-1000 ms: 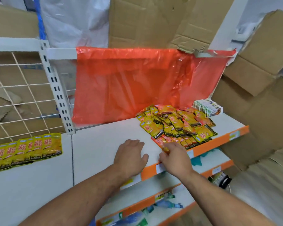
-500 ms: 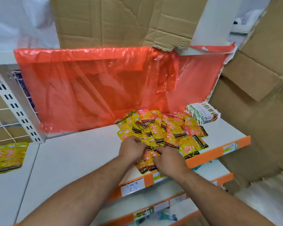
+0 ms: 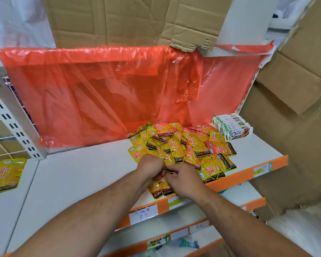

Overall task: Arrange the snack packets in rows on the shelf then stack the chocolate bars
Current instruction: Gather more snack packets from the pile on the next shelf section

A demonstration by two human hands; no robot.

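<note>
Left hand (image 3: pixel 150 168) has met right hand (image 3: pixel 186 179), packet (image 3: pixel 168 171) seemingly pinched between.

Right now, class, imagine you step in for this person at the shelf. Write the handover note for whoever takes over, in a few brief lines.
Left hand: fingers curled, pinching a snack packet at the near edge of the pile.
Right hand: pinching there too, seemingly the same packet.
Things: the pile lies loose and overlapping on the right part of the shelf. The chocolate bars sit grouped behind it, at the back right.
Done: no rows on this shelf yet. A few flat packets lie on the shelf to the left.
Left: lay the pile out in rows, then stack the bars.
</note>
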